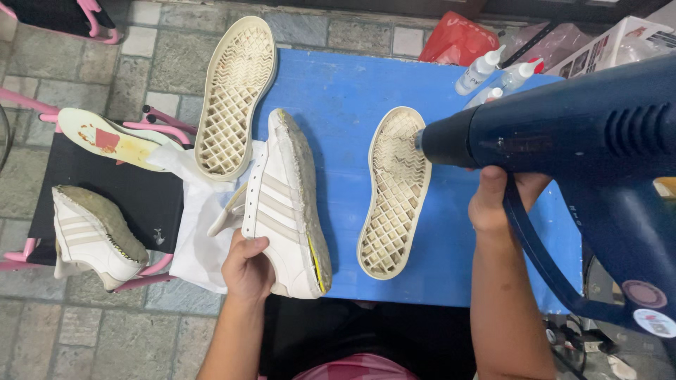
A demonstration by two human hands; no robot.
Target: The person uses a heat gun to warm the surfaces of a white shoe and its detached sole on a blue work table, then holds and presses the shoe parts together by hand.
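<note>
My left hand (248, 266) grips the side of a white striped shoe upper (282, 204), held on its edge with its glue-crusted underside facing right. My right hand (496, 200) holds a dark blue heat gun (584, 141) by the handle. Its nozzle points left at the top of a cream rubber outsole (393, 193) that lies waffle side up on the blue table (338, 98). A second matching outsole (234, 95) lies at the table's left edge, above the shoe.
A pink-framed stool with a black seat (105, 190) at left holds the other white shoe upper (91, 236) and an insole (113, 137). White cloth (193, 211) lies under the shoe. Glue bottles (486, 70), a red bag (458, 39) and a box (612, 42) sit at back right.
</note>
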